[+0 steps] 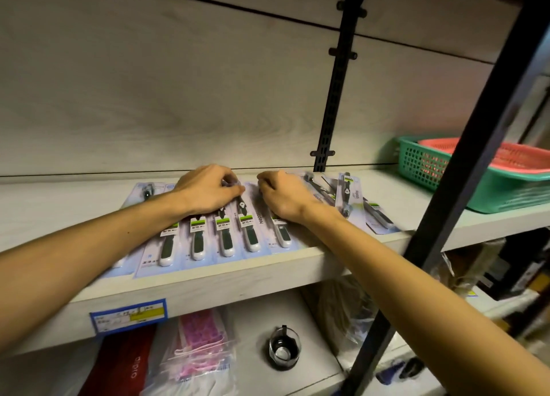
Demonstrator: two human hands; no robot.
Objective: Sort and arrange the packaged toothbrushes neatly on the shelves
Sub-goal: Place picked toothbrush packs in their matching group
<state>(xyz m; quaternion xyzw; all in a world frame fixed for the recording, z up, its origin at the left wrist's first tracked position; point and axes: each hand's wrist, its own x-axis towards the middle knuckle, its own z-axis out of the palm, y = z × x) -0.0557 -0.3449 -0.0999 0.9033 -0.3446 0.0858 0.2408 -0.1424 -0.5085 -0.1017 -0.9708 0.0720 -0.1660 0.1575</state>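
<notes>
Left hand (208, 189) fingers curled, pinching top of toothbrush pack (248, 217); right hand (282, 194) curled on same row on shelf (208, 288); right grip contact unclear.

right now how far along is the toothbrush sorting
Roughly midway, by the look of it. Done: a row of packs lies side by side along the shelf front. In hand: the left hand and right hand both work on the middle pack, fingers curled at its top end. Left: the loose packs on the right lie skewed and overlapping.
</notes>
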